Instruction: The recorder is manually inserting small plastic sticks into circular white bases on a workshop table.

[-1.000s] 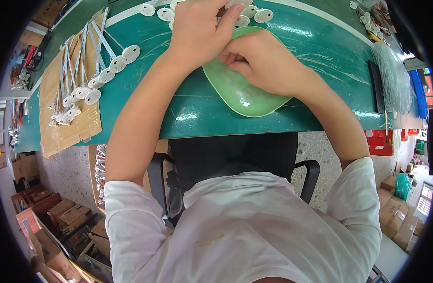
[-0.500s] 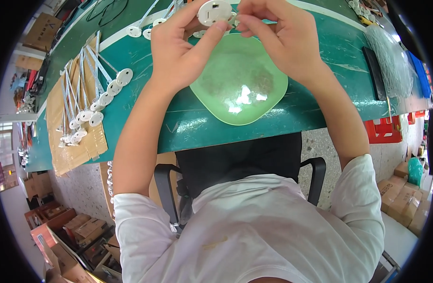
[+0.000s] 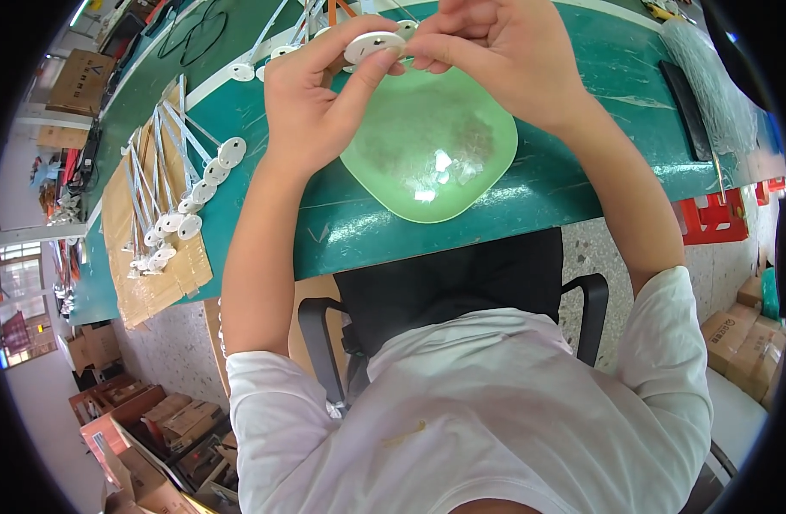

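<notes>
My left hand (image 3: 316, 103) pinches a round white disc (image 3: 374, 46) with a small dark slot, between thumb and fingers, over the far edge of a green plastic tray (image 3: 427, 158). Close by on the right, my right hand (image 3: 500, 51) has its thumb and fingertips pressed together beside the disc's rim. Whatever lies between those fingertips is too small to make out. Behind the hands are more white discs (image 3: 241, 72) on thin strips. Dark patches of small material lie in the tray.
On a cardboard sheet (image 3: 166, 287) at left lie several strips ending in white discs (image 3: 232, 152). A black bar (image 3: 686, 111) and a bundle of clear strands (image 3: 710, 94) rest on the right of the green table (image 3: 359, 244). A red crate (image 3: 710, 218) stands below.
The white disc has tilted from facing up to nearly edge-on and dropped slightly nearer. My right fingers have moved left, up to its rim. The whole view has shifted a little.
</notes>
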`<state>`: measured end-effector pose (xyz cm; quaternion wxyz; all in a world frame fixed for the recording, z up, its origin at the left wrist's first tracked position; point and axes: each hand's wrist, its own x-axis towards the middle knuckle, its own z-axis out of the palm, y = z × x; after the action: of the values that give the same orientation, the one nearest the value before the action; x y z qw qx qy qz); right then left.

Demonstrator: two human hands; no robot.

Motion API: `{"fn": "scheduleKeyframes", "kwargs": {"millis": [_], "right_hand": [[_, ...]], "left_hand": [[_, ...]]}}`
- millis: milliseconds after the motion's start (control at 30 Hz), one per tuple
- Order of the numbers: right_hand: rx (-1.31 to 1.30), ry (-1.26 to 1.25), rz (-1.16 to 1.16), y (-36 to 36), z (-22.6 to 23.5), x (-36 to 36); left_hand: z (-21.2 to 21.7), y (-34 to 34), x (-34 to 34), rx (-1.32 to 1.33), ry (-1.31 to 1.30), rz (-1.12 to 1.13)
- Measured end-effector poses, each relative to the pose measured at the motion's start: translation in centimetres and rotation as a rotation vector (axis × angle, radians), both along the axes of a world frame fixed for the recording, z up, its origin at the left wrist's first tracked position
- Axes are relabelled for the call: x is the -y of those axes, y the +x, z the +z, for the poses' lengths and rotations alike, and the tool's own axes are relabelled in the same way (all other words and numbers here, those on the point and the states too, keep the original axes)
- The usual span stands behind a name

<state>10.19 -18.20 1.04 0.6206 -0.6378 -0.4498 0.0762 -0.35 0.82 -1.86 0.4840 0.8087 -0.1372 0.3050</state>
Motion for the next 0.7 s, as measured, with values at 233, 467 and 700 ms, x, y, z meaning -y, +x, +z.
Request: {"fn": "scheduleKeyframes", "kwargs": {"millis": [233, 467, 700], "right_hand": [[-0.047, -0.077, -0.016, -0.3, 0.3, 0.1], [-0.259, 0.011, -0.019, -1.1, -0.2, -0.8], [-0.131, 0.028, 0.102, -1.5, -1.8, -1.2]], "left_hand": [[-0.2, 0.1, 0.0, -0.002, 0.006, 0.010], [-0.3, -0.3, 0.5, 0.075, -0.183, 0.046], [-0.1, -0.2, 0.7, 0.193, -0.273, 0.019]]}}
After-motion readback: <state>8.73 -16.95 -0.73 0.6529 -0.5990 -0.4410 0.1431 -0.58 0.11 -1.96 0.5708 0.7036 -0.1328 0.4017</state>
